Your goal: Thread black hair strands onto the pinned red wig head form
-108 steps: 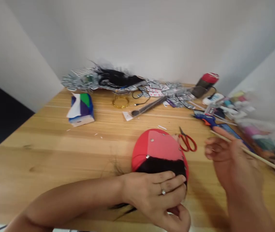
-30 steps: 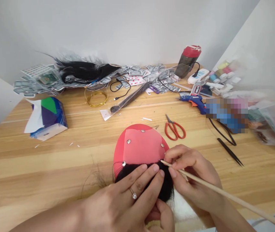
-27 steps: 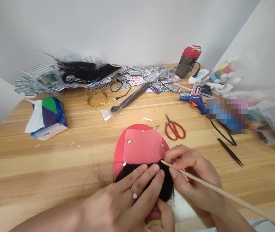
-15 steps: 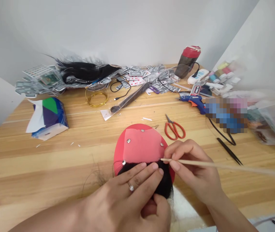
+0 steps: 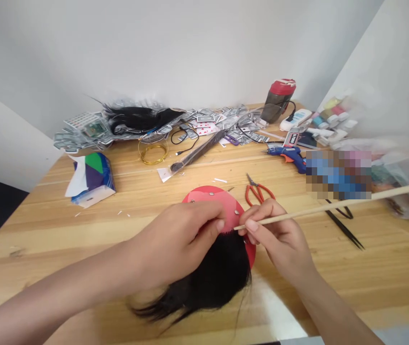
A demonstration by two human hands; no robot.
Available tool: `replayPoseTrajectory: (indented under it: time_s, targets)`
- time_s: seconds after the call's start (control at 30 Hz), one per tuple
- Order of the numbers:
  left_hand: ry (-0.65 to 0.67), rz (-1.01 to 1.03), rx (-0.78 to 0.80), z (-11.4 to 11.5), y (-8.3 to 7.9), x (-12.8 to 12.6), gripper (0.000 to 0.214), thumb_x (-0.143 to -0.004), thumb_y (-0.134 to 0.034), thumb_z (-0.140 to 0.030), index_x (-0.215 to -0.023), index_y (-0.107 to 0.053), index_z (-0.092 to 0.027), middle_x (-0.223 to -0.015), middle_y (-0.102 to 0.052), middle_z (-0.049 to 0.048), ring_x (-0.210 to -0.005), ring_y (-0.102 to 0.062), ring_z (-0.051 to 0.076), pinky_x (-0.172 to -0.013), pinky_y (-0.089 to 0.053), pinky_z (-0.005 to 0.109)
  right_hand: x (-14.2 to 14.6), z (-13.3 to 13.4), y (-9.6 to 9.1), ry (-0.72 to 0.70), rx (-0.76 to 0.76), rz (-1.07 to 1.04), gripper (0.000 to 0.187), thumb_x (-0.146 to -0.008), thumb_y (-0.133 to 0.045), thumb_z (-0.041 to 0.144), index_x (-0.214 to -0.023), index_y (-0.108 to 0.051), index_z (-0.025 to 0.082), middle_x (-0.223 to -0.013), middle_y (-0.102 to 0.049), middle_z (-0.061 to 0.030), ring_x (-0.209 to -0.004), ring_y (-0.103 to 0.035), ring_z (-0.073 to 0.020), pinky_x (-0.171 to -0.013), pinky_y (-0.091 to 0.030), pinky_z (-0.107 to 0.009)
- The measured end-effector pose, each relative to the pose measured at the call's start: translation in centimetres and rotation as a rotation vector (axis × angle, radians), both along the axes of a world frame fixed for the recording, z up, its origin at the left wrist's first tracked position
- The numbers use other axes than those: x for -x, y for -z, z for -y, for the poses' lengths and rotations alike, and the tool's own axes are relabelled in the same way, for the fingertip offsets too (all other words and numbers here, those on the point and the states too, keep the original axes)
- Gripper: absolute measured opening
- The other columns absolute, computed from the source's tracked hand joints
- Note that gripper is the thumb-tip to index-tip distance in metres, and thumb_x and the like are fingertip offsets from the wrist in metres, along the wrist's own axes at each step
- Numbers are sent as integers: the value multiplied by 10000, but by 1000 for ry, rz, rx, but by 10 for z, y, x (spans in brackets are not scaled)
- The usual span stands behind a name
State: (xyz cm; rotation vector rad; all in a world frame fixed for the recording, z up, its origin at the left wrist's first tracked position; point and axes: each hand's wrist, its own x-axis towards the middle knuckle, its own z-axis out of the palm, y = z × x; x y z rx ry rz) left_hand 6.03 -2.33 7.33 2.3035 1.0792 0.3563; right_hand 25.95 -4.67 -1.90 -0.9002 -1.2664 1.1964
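My right hand (image 5: 285,242) pinches a thin wooden stick (image 5: 341,207) near its tip, which points at the upper edge of a bundle of black hair (image 5: 222,273). The hair lies over the lower part of a round red base (image 5: 204,189) and spreads onto the table. Silver pins hold a pink sheet (image 5: 230,203) on the base. Just left of the stick's tip, my left hand (image 5: 179,239) has thumb and forefinger pressed together over the sheet. Whatever they pinch is too small or hidden. The left hand covers part of the sheet and hair.
Red-handled scissors (image 5: 258,191) lie behind my right hand, black tweezers (image 5: 346,230) farther right. A blue glue gun (image 5: 286,155) rests behind them. At left stands a tissue pack (image 5: 94,179). Playing cards (image 5: 206,127), gold wire (image 5: 154,154) and a red-lidded bottle (image 5: 278,100) sit along the back.
My left hand has lifted off the hair, and its fingers have gone from lying flat to a pinch above it. The stick's far end has swung up. The view has shifted slightly.
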Motion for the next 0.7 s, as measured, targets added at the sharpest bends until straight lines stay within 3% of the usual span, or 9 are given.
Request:
replayPoseTrajectory:
  time_s: [0.17, 0.43, 0.7]
  targets:
    - [55, -233, 35, -4, 1, -10, 230, -987, -420, -185, -818, -575, -206, -729, -629, -22, -597, -546, 137, -570, -352, 249, 2, -2, -1, 19, 14, -41, 208, -910, -730, 346, -751, -672, 225, -728, -649, 17, -596, -584, -78, -540, -460, -160]
    - [103, -609, -119, 0, -7, -27, 253, -974, -376, -195, -899, -616, -219, -791, -718, 47, -647, -657, 236, -516, -312, 302, 3, -1, -1, -29, 60, -139, 222, -887, -759, 364, -757, -657, 216, -708, -680, 15, -577, -586, -67, -537, -466, -139]
    - [72, -626, -135, 2, -5, -29, 275, -979, -361, -198, -977, -636, -214, -841, -741, 66, -712, -707, 271, -534, -408, 323, 3, -3, 1, -24, 47, -130, 263, -869, -769, 417, -746, -653, 215, -682, -676, 9, -549, -565, -74, -523, -474, -147]
